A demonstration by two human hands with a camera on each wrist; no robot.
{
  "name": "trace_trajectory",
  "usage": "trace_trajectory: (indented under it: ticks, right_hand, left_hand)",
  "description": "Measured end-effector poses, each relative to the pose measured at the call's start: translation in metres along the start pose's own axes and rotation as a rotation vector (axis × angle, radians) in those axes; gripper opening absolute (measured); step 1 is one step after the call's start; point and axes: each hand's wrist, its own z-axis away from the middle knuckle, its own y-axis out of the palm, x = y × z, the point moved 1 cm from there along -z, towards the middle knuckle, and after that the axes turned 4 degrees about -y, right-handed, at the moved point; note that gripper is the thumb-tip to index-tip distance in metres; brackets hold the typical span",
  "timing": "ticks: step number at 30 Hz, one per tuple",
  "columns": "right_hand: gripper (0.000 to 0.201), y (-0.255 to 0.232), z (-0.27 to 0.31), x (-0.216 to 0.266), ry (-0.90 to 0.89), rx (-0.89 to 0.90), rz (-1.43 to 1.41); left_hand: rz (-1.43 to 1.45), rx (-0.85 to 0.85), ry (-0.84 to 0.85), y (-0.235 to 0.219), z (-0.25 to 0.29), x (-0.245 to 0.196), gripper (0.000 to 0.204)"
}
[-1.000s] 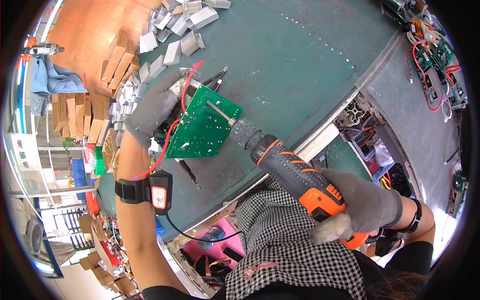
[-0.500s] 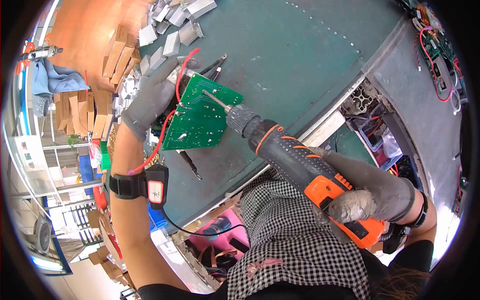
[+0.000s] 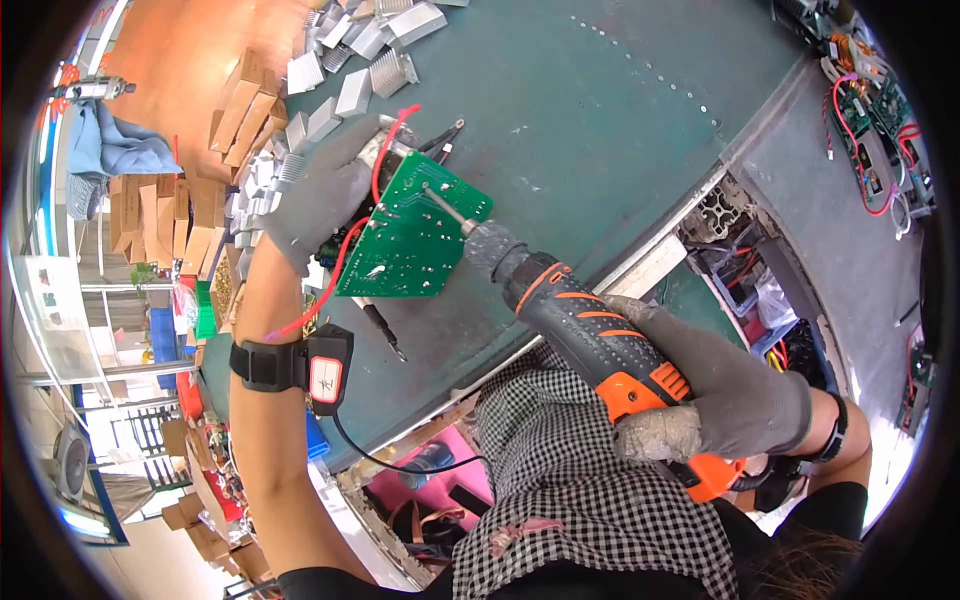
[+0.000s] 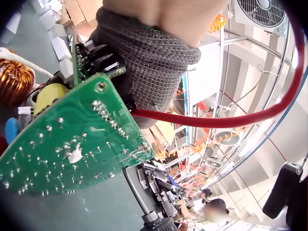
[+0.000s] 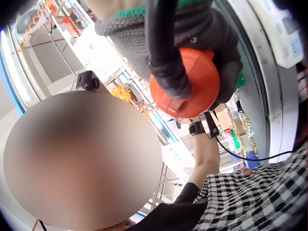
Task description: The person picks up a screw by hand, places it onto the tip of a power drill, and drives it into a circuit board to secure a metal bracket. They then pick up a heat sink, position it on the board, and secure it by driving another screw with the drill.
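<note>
We see the left hand (image 3: 318, 195) in a grey glove holding the green circuit board (image 3: 412, 233) by its far edge, fingers curled around it, so the board stands tilted above the green table (image 3: 600, 130) with its solder side toward us; in the left wrist view the glove closes on the component side, beside an orange coil (image 4: 14, 79) and black capacitors (image 4: 98, 57). A red wire (image 3: 375, 165) runs from the board past the left hand and down along the forearm. The right hand (image 3: 715, 385), also gloved, grips the handle of the orange and black electric screwdriver (image 3: 590, 335), fingers wrapped tight around it; the bit (image 3: 447, 208) touches the upper part of the board. Black pliers (image 3: 440, 137) lie on the table just behind the board; a small screwdriver (image 3: 380, 328) lies below it. Aluminium heat sinks (image 3: 370, 60) are piled at the table's far left, near brown cardboard boxes (image 3: 240, 105).
</note>
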Motion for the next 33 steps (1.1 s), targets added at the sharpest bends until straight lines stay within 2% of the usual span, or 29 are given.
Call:
trace_trajectory:
  ticks: [3, 6, 7, 10, 11, 12, 14, 15, 17, 18, 20, 22, 24, 25, 27, 30, 33]
  right_hand:
    - [0.098, 0.002, -0.003, -0.001, -0.037, -0.014, 0.022]
    - [0.103, 0.000, -0.009, -0.010, -0.141, -0.053, 0.064]
    - [0.106, -0.001, -0.010, -0.012, -0.076, -0.056, 0.033]
    - [0.104, -0.003, -0.017, -0.020, -0.053, -0.053, 0.019]
    - [0.103, -0.001, -0.019, -0.019, -0.035, -0.045, 0.012]
    - [0.102, 0.001, -0.020, -0.017, -0.017, -0.037, 0.004]
    - [0.102, 0.005, -0.025, -0.014, -0.004, -0.018, 0.034]
    - [0.102, 0.005, -0.027, -0.016, -0.061, -0.004, 0.134]
    - [0.102, 0.003, -0.027, -0.019, -0.058, -0.007, 0.132]
    - [0.102, 0.002, -0.028, -0.022, -0.057, 0.009, 0.129]
    - [0.106, 0.007, -0.023, -0.017, 0.007, 0.017, 0.027]
    - [0.109, 0.007, -0.018, -0.022, 0.029, 0.007, -0.054]
    - [0.114, 0.004, -0.015, -0.042, 0.005, -0.015, -0.044]
    - [0.124, 0.003, -0.016, -0.048, -0.016, -0.021, -0.030]
    - [0.128, 0.011, -0.019, -0.043, 0.014, -0.015, -0.019]
    - [0.127, 0.015, -0.027, -0.056, -0.028, 0.026, 0.052]
    - [0.126, 0.025, -0.035, -0.059, -0.045, 0.045, 0.067]
  left_hand:
    - [-0.032, 0.026, -0.125, -0.005, -0.001, -0.018, 0.034]
    - [-0.229, -0.024, -0.006, -0.021, -0.011, 0.018, 0.030]
    - [-0.085, 0.042, -0.090, -0.025, -0.016, 0.028, 0.030]
    - [0.169, 0.130, -0.266, -0.039, -0.021, 0.039, 0.031]
    - [-0.174, 0.052, -0.085, -0.039, -0.022, 0.039, 0.030]
    - [-0.387, -0.003, 0.087, -0.038, -0.020, 0.044, 0.030]
    - [-0.471, -0.134, 0.193, -0.037, -0.023, 0.071, 0.032]
    - [-0.225, -0.108, 0.054, -0.042, -0.017, 0.058, 0.035]
    - [0.268, -0.059, -0.229, -0.057, 0.010, 0.023, 0.042]
    - [0.317, -0.151, -0.099, -0.072, 0.016, 0.058, 0.038]
    - [-0.130, -0.367, -0.124, -0.101, 0.056, 0.099, 0.035]
    - [-0.433, -0.498, -0.281, -0.116, 0.114, 0.133, 0.032]
    - [-0.335, -0.521, -0.505, -0.107, 0.174, 0.153, 0.026]
    - [-0.299, -0.514, -0.592, -0.096, 0.202, 0.156, 0.023]
    - [-0.307, -0.552, -0.702, -0.077, 0.251, 0.168, 0.020]
    - [-0.433, -0.745, -0.984, -0.055, 0.317, 0.200, 0.021]
    - [-0.244, -0.663, -1.131, -0.039, 0.360, 0.208, 0.025]
